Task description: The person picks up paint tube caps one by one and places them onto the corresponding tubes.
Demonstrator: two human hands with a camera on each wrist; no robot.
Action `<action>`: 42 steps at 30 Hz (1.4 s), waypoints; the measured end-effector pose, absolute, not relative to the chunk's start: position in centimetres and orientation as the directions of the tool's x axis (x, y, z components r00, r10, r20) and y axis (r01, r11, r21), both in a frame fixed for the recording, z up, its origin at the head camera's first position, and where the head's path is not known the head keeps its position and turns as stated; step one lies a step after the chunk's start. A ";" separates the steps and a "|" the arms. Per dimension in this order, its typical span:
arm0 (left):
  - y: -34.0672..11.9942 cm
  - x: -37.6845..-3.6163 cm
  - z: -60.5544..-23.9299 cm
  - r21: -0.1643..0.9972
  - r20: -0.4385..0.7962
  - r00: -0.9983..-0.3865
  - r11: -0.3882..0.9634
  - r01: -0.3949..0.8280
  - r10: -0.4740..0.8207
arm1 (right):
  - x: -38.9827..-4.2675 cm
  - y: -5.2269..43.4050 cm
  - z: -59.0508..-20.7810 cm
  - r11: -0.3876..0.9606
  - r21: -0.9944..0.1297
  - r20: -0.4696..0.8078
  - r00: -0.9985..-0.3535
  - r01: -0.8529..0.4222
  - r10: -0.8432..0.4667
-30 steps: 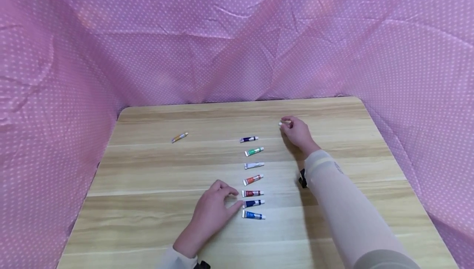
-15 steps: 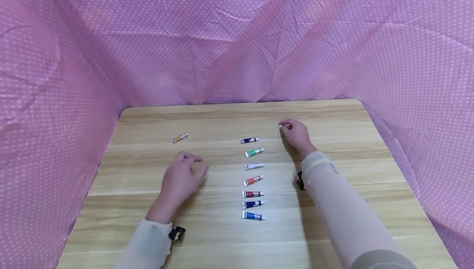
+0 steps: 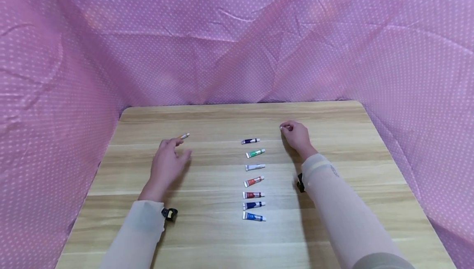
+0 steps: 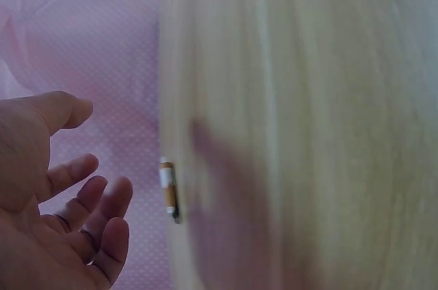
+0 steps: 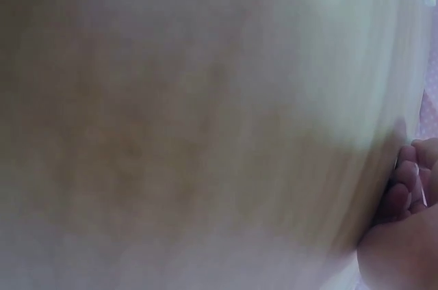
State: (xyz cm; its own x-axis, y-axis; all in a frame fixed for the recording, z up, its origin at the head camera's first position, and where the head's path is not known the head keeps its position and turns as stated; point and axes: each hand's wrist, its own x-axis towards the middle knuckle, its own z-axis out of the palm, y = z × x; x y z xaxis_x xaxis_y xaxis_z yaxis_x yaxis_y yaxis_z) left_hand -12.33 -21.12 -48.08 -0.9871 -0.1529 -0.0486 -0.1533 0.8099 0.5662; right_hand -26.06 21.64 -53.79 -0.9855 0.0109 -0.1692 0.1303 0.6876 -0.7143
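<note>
My left hand (image 3: 166, 164) hovers over the left part of the table with fingers spread and loosely bent, holding nothing. Just past its fingertips lies an ochre paint tube (image 3: 184, 136), partly covered by the fingers in the head view. From the left wrist, that ochre tube (image 4: 168, 187) shows whole on the wood, apart from the hand (image 4: 61, 201). At the far right, my right hand (image 3: 296, 134) pinches a small thing with a white end (image 3: 281, 128); the fingers hide most of it, and I cannot tell its kind. Curled fingers (image 5: 405, 174) show in the right wrist view.
Between the hands, paint tubes lie in a column, caps to the right: purple (image 3: 250, 141), green (image 3: 255, 153), whitish (image 3: 255, 167), orange (image 3: 254, 181), red (image 3: 253, 195), dark blue (image 3: 254, 205) and blue (image 3: 254, 216). Pink dotted cloth (image 3: 237, 55) surrounds the wooden table (image 3: 222, 244).
My left hand has left the lower tubes of the column and moved left and away from me to the ochre tube. The right hand has stayed at nearly the same spot, its pinch kept.
</note>
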 end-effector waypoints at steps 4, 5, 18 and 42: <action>-21.4 -12.8 -49.1 0.564 -0.075 -0.985 0.808 -0.170 -0.155 | -25.6 22.1 -54.4 0.610 -0.780 -0.140 -0.989 0.139 0.046; -21.5 -12.8 -49.3 0.563 -0.080 -0.984 0.807 -0.176 -0.159 | -25.5 22.2 -54.5 0.567 -0.810 -0.139 -0.988 0.151 0.065; -22.3 -15.1 -51.0 0.576 -0.091 -0.980 0.793 -0.198 -0.179 | -23.5 25.2 -51.8 -0.215 -0.937 -0.323 -0.918 0.276 0.230; -23.0 -16.9 -51.5 0.533 -0.128 -0.978 0.821 -0.206 -0.162 | -16.8 27.6 -49.1 -0.509 -0.852 -0.156 -0.987 0.123 0.022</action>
